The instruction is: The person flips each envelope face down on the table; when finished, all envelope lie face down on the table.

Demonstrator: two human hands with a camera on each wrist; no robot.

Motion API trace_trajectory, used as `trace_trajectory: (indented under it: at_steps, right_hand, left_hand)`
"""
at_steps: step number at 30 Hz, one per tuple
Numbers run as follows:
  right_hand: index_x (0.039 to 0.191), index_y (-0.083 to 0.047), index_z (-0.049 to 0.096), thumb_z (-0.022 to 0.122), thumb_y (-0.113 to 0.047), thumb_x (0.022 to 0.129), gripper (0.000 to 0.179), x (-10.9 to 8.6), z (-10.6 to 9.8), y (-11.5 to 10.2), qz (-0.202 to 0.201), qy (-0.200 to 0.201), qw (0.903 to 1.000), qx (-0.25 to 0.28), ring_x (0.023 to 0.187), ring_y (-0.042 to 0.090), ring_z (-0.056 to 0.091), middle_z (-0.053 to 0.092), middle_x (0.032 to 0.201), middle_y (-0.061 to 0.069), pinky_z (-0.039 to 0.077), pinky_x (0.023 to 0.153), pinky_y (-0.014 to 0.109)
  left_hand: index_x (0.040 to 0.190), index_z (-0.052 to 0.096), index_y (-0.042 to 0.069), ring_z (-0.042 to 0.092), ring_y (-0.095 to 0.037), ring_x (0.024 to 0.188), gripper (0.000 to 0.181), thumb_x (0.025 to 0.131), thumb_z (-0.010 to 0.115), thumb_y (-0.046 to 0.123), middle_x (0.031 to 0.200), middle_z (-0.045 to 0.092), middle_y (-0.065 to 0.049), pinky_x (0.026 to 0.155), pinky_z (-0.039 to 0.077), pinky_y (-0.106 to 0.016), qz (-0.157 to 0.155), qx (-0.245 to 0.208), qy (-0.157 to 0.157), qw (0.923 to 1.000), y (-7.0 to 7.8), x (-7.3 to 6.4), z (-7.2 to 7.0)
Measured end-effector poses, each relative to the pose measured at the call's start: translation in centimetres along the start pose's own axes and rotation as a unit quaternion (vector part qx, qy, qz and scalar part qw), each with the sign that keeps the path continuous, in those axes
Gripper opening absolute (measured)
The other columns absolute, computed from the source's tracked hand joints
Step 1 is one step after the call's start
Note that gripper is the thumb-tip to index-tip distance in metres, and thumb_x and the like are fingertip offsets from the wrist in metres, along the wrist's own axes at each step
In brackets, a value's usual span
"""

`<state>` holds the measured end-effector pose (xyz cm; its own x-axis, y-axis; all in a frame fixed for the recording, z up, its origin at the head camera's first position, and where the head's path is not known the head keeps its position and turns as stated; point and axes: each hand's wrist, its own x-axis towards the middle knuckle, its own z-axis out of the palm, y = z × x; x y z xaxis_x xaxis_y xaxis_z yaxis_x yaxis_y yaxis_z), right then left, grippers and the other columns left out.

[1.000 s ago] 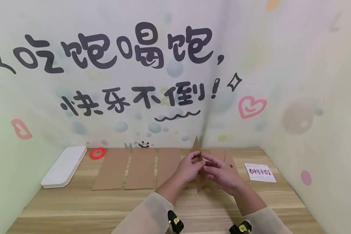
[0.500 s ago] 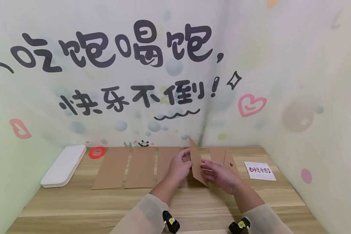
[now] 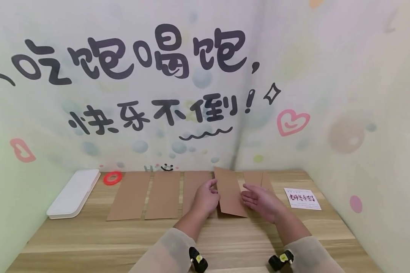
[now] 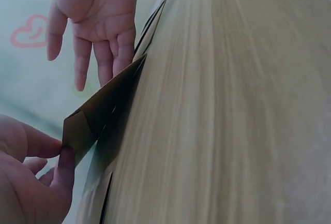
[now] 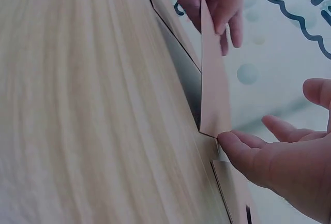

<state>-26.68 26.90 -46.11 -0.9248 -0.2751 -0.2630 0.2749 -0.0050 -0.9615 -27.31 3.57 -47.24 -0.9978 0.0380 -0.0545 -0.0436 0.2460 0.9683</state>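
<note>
A brown kraft paper envelope (image 3: 230,193) is tilted over the table, its left side raised and its right side low. My left hand (image 3: 206,197) pinches the raised left edge between thumb and fingers, as the left wrist view shows near the envelope's dark underside (image 4: 111,97). At the opposite edge, my right hand (image 3: 264,203) has its fingers extended, fingertips right at the paper. In the right wrist view, the right thumb stands well apart from those fingers. A folded, flap-like part shows on the underside.
Several flat brown envelopes lie in a row, including one at the left (image 3: 130,195) and one partly behind my right hand (image 3: 254,178). A red tape roll (image 3: 112,178) and white case (image 3: 74,194) sit left. A printed white card (image 3: 302,198) lies right.
The envelope has turned from upright, edge-on, to a low tilt with its plain face up. My right hand has gone from gripping near the left hand to extended fingers at the right edge.
</note>
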Motion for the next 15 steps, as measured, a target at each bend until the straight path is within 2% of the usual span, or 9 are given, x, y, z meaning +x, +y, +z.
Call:
trace_trajectory:
  at_steps: [5,9,12,14,15]
  right_hand:
    - [0.166,0.008,0.02,0.037,-0.031,0.117,0.065,-0.03,-0.04,0.06,0.002,0.002,1.0,0.0,0.161,0.05,0.027,0.026,0.169,0.039,0.026,0.133,0.056]
    - [0.167,0.007,0.018,0.032,-0.031,0.118,0.064,-0.06,-0.21,0.2,-0.003,-0.002,1.0,-0.007,0.161,0.051,0.025,0.024,0.169,0.04,0.025,0.133,0.056]
    - [0.167,0.007,0.017,0.031,-0.032,0.118,0.064,0.09,-0.46,0.32,-0.007,-0.002,0.9999,-0.012,0.162,0.051,0.025,0.024,0.169,0.04,0.025,0.133,0.056]
    - [0.167,0.007,0.018,0.031,-0.033,0.117,0.065,0.26,-0.6,0.38,-0.007,-0.001,0.9999,-0.011,0.162,0.051,0.025,0.025,0.169,0.04,0.025,0.133,0.056]
    - [0.167,0.007,0.018,0.032,-0.034,0.117,0.066,0.35,-0.62,0.39,-0.006,0.0,0.9999,-0.01,0.161,0.05,0.026,0.025,0.169,0.039,0.025,0.133,0.056]
  left_hand:
    - [0.152,0.059,0.012,0.064,-0.027,0.113,0.066,0.088,0.064,-0.001,0.135,0.067,-0.02,0.065,0.051,-0.024,-0.01,0.032,-0.021,0.9992,-0.14,-0.33,-0.21]
    - [0.154,0.056,0.011,0.066,-0.025,0.103,0.067,0.089,0.07,0.001,0.147,0.062,-0.02,0.063,0.05,-0.026,-0.019,0.042,-0.061,0.9971,0.04,-0.74,-0.22]
    - [0.154,0.055,0.009,0.067,-0.022,0.096,0.069,0.088,0.073,0.002,0.154,0.058,-0.019,0.067,0.05,-0.026,-0.014,0.048,-0.078,0.9957,0.25,-0.93,-0.27]
    - [0.154,0.055,0.008,0.069,-0.023,0.096,0.068,0.088,0.073,0.003,0.154,0.058,-0.019,0.071,0.053,-0.029,-0.012,0.05,-0.082,0.9953,0.32,-1.0,-0.29]
    - [0.154,0.056,0.008,0.068,-0.024,0.102,0.067,0.089,0.074,0.004,0.154,0.058,-0.018,0.077,0.055,-0.032,-0.011,0.055,-0.08,0.9952,0.38,-1.03,-0.32]
